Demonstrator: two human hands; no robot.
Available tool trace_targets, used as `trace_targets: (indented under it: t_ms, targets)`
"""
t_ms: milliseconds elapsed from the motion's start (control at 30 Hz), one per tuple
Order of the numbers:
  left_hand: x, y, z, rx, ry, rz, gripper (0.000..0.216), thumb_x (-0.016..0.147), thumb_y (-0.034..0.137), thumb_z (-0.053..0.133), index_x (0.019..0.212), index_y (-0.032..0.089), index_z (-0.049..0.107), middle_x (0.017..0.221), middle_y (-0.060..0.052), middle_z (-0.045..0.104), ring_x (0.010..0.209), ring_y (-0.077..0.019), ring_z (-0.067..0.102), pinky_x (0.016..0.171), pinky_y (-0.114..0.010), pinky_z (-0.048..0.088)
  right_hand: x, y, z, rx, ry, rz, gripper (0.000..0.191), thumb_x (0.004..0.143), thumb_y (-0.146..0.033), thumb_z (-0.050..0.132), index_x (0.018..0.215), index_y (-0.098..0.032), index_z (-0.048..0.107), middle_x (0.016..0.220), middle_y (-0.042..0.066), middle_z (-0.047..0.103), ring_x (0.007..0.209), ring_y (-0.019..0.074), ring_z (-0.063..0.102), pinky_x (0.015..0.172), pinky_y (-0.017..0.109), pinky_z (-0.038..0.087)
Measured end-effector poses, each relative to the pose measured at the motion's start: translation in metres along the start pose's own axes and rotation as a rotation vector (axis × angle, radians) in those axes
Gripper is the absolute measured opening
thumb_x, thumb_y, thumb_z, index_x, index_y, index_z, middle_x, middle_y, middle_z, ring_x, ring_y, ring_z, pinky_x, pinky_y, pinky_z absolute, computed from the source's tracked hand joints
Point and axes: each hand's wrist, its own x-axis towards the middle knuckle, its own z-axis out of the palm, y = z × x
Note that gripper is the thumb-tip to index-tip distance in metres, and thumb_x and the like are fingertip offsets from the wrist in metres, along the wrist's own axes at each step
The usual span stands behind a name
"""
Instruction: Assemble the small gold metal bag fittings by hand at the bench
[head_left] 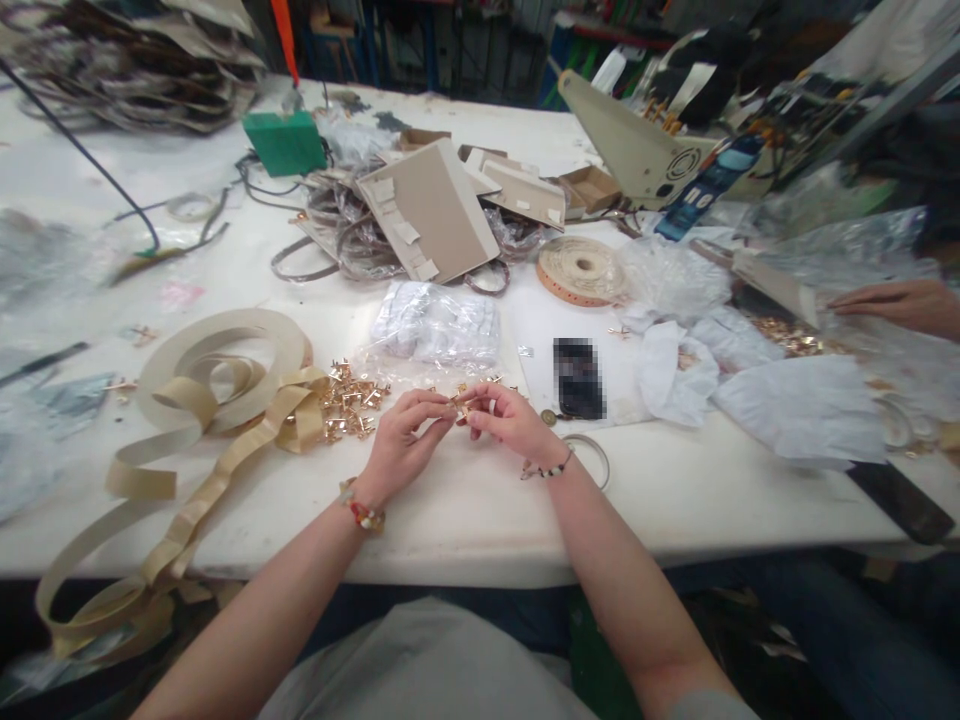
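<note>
My left hand [409, 440] and my right hand [510, 420] meet over the table, fingertips nearly touching. Between them a small gold-coloured metal piece [460, 409] is pinched by both; its exact shape is partly covered by the fingers. Just left of my left hand lies a loose heap of similar gold metal pieces [349, 400], and a few more show behind my fingertips. A coil of beige tape [225, 330] rests beyond that heap, its loose strip hanging over the front edge. Near my right wrist lies a grey ring [596, 455].
A plastic-wrapped white bundle [435, 325] sits behind my hands. Farther right are a blurred dark phone-like object [579, 378], a tape roll [581, 268] and crumpled white bags [810, 405]. Another person's hand [900, 305] reaches in at right. Cardboard pieces [431, 210] pile up at the back.
</note>
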Motion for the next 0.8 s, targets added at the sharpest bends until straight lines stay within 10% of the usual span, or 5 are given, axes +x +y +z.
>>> trace_targets:
  t_ms: [600,800]
  targets:
    - [0.0012,0.0007,0.0005,0.049,-0.035,0.021,0.013,0.089,0.03,0.069,0.098,0.029,0.078,0.097,-0.006,0.076,0.092,-0.0216,0.068,0.085,-0.037,0.052,-0.0002,0.0004,-0.0033,-0.02,-0.002,0.077,0.025,0.085,-0.04,0.066,0.097,-0.019,0.062,0.086,0.002,0.069,0.059,0.0087,0.061,0.042,0.017,0.033]
    - [-0.0002,-0.0021,0.0016,0.049,-0.013,-0.049,0.013,0.089,0.028,0.068,0.098,0.029,0.078,0.097,-0.005,0.077,0.092,-0.0224,0.066,0.082,-0.036,0.05,-0.0005,0.0027,-0.0025,-0.011,0.019,0.061,0.038,0.067,-0.029,0.084,0.098,-0.019,0.065,0.089,0.001,0.071,0.073,0.0121,0.064,0.062,0.023,0.05]
